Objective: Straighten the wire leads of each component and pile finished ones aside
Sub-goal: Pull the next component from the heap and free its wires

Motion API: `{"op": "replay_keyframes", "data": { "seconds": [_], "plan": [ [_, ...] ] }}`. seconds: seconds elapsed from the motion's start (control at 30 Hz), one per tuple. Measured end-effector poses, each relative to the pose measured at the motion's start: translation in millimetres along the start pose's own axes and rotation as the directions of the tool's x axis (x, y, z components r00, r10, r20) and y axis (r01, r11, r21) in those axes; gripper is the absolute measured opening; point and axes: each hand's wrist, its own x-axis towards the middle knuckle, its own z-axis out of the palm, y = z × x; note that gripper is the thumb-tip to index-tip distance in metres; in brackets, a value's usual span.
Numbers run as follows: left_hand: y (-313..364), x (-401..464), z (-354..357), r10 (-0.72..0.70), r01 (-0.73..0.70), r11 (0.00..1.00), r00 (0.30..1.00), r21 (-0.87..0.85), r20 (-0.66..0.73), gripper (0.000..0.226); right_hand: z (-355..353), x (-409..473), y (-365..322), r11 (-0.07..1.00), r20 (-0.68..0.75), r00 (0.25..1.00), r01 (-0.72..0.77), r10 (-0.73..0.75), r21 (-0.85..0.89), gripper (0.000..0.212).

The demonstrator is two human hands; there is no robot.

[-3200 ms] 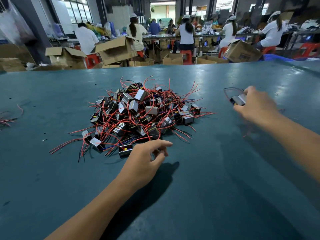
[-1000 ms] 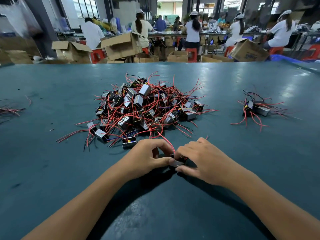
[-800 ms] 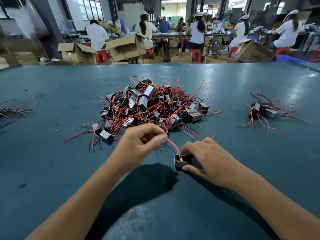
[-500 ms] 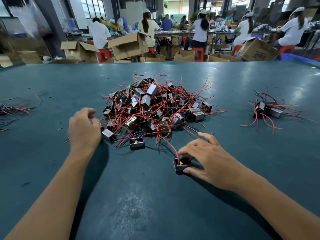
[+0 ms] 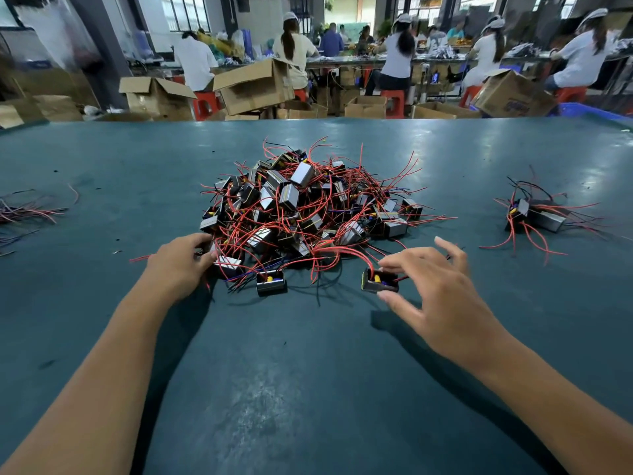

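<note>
Behind the teal worktop (image 5: 308,389) I see a busy workshop, with people seated at far benches and open cardboard boxes (image 5: 253,85) on the floor. Most of the job looks ahead of me: the big heap of unfinished components (image 5: 305,210) sits in the middle of the worktop, a dense tangle of small black-and-silver blocks with curled red leads going every way. Off to the right, well apart from it, lies the finished pile (image 5: 536,217), and it is small, only a few pieces as far as I can make out. At the far left edge lie some loose wires (image 5: 27,210); I cannot tell whether components are attached. My right hand (image 5: 435,289) pinches one component (image 5: 379,282) between thumb and forefinger at the near right edge of the heap, the other fingers spread above it; its red lead (image 5: 346,252) arches back into the tangle, so I judge this piece is mid-straightening or not yet freed. My left hand (image 5: 181,265) has its fingers curled at the heap's near left edge, touching a silver-faced block (image 5: 227,264), though I cannot tell if it truly grips it. By my reckoning the task is barely begun.
</note>
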Motion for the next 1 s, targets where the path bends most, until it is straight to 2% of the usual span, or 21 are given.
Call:
{"op": "replay_keyframes", "data": {
  "seconds": [0.1,0.23,0.33,0.43,0.53,0.63,0.7,0.8,0.87,0.93,1.0],
  "plan": [
    [8,-4,0,0.036,-0.029,0.998,0.985,0.047,-0.17,0.024,2,1,-3,0.999,-0.136,0.99,-0.038,0.039,0.011,0.035],
    [21,-14,-4,0.078,-0.143,0.983,0.893,-0.114,-0.442,0.028,-1,2,-6,0.992,-0.225,0.969,-0.079,0.1,0.1,0.034],
    [33,-24,-13,0.139,-0.251,0.963,0.773,-0.098,-0.619,0.039,-3,0,-8,0.989,-0.144,0.988,-0.031,0.052,0.144,0.039],
    [51,-36,-20,0.193,-0.408,0.899,0.691,-0.157,-0.696,0.043,-1,-1,-10,0.991,0.01,0.998,0.054,-0.056,0.125,0.039],
    [73,-50,-17,0.353,-0.575,0.79,0.71,-0.212,-0.61,0.041,2,0,-9,0.992,0.159,0.981,0.103,-0.114,0.077,0.035],
    [91,-64,-9,0.586,-0.695,0.682,0.706,-0.23,-0.396,0.043,1,-1,-6,0.986,0.239,0.957,0.149,-0.164,0.081,0.032],
    [98,-70,-3,0.657,-0.714,0.633,0.7,-0.299,-0.28,0.044,-2,0,0,0.982,0.283,0.941,0.171,-0.187,0.079,0.031],
    [105,-77,3,0.622,-0.591,0.57,0.764,-0.57,-0.171,0.042,-12,3,9,0.978,0.322,0.924,0.186,-0.206,0.093,0.031],
    [109,-80,2,0.586,-0.47,0.456,0.798,-0.756,-0.143,0.053,-18,4,11,0.973,0.353,0.908,0.196,-0.227,0.123,0.033],
    [111,-82,1,0.588,-0.394,0.314,0.795,-0.864,-0.149,0.061,-21,5,10,0.962,0.359,0.899,0.191,-0.252,0.196,0.033],
    [113,-84,-2,0.584,-0.324,0.21,0.798,-0.923,-0.148,0.057,-23,5,7,0.957,0.286,0.932,0.155,-0.224,0.246,0.031]
  ]
}}
